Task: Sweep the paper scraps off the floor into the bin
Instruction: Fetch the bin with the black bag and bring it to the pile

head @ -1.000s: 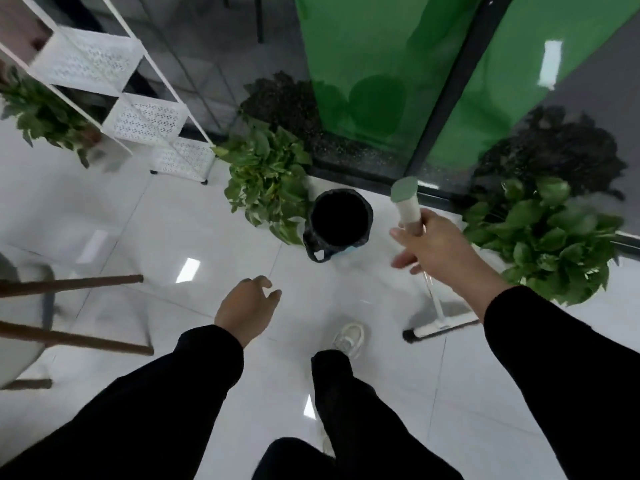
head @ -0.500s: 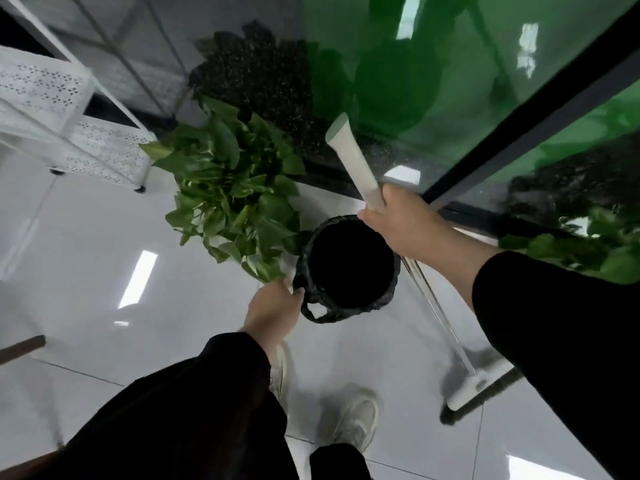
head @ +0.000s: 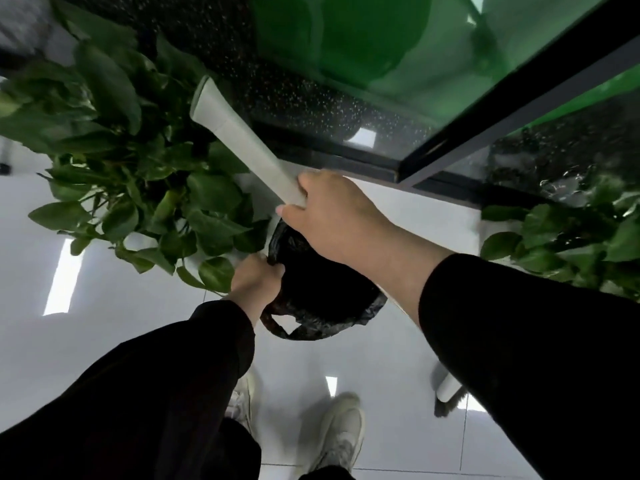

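Hands (head: 258,277) on black-lined bin (head: 322,289)

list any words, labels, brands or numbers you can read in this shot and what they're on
None: no readable text anywhere in the head view.
Broom handle: plain, no label visible.
Bin: black liner, no print visible.
Shoes: no logo can be made out.
Green glass panel: only reflections and specks.
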### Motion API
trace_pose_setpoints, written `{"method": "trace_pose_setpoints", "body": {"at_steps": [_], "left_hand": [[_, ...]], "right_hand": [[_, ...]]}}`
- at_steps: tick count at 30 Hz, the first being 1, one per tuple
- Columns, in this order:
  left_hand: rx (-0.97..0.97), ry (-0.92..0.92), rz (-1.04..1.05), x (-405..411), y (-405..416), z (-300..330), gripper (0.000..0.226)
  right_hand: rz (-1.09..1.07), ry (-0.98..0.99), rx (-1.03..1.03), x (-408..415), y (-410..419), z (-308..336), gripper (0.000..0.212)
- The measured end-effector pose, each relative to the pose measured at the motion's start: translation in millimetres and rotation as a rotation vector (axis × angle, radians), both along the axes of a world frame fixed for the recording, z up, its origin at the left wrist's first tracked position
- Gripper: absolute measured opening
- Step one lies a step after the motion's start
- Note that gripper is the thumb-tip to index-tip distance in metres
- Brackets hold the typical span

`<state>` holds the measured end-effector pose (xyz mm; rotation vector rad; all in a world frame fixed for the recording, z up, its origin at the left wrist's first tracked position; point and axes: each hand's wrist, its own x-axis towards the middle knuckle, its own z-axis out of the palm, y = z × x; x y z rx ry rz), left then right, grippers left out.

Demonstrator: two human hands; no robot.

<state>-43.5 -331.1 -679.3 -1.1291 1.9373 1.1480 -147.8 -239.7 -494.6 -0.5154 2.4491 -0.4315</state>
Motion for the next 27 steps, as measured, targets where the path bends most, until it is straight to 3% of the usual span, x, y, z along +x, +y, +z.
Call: {"method": "trace_pose_setpoints", "body": {"at_steps": [4,8,10,13,16,19,24,27], "left_hand": [[0.051,0.058,0.036,13,-1,43,0.010],[0.075,0.057,0.075,41,-7,127,0.008],[0.081,0.044,0.081,56,-8,171,0.012],[0.064,0.031,0.009,75,-5,242,0.013],[0.024,0.052,-0.113,89,5,311,0.016],[-0.023,0.072,-0.261,101,18,366,0.015],[-0.063,0.100,-0.402,131,58,426,0.016],[-0.073,0.128,-0.459,160,94,460,0.016]], "right_hand": [[-0.069,0.050,0.147,10,7,47,0.020],[-0.276,-0.177,0.109,35,35,102,0.012],[-0.592,-0.446,-0.045,50,53,137,0.009],[-1.246,-0.756,-0.275,81,87,213,0.020],[-1.647,-0.839,-0.536,123,124,282,0.035],[-1.993,-0.818,-0.857,171,161,327,0.015],[-2.406,-0.826,-1.134,270,233,378,0.018],[-2.335,-0.742,-1.168,340,274,405,0.004]]}}
